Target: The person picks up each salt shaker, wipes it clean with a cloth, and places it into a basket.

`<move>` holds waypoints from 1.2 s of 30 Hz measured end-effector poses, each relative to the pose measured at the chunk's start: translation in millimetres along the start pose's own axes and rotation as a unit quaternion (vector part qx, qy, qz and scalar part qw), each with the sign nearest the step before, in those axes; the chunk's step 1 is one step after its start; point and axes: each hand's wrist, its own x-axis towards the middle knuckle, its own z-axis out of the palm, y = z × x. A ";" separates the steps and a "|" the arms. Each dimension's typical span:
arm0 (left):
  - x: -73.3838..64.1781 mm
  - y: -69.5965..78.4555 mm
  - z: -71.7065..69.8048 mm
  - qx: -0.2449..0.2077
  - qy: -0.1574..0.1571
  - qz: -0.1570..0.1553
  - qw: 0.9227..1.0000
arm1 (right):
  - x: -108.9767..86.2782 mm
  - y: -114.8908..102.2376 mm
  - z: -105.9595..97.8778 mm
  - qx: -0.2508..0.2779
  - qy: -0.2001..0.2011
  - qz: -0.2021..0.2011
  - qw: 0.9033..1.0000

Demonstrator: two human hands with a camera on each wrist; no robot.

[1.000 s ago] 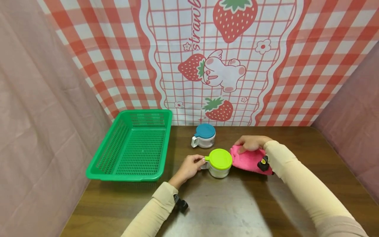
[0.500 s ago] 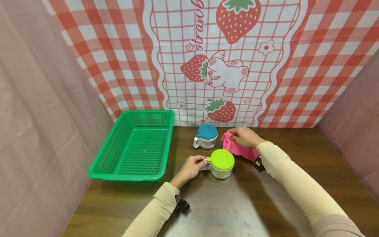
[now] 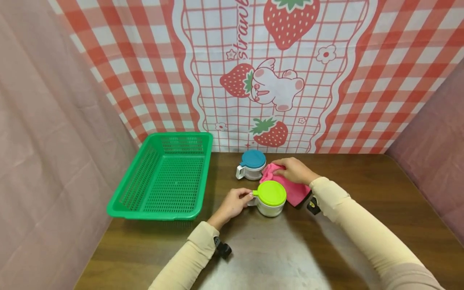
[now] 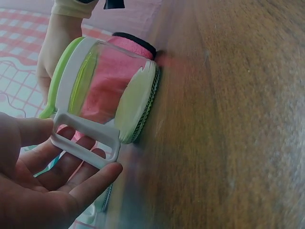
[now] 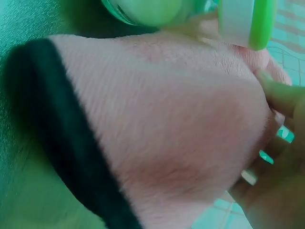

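My left hand (image 3: 231,206) pinches the smooth handle (image 4: 95,128) of the round, green-lidded jar (image 3: 272,197); at its two o'clock, my right hand (image 3: 294,170) grips fuzzy pink cloth (image 3: 298,193), partly hidden behind the jar.

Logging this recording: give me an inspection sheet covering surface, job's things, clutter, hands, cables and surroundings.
Surface: brown wood-grain table, with glare toward the near side.
Job's things: green-lidded jar, upright, lid on; pink cloth, dark-edged.
Clutter: blue-lidded jar, upright, lid on; green basket at the left.
Hands: left hand holds the green-lidded jar's handle; right hand grips the pink cloth.
Cables: nothing seen.
Surroundings: strawberry-print backdrop; pinkish curtain at the left.
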 end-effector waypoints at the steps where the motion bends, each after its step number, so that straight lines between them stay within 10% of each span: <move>1: -0.1 0.1 -0.2 0.000 0.000 0.002 1.000 | 0.1 0.5 0.5 0.009 -0.009 -0.001 1.000; 24: -1.4 0.3 0.0 0.009 0.003 0.008 1.000 | -22.2 8.3 -36.6 -0.020 -0.158 -0.021 0.987; 36: -1.8 -0.6 0.7 0.005 0.001 0.019 1.000 | -5.6 -0.1 -27.3 -0.037 -0.061 0.007 0.997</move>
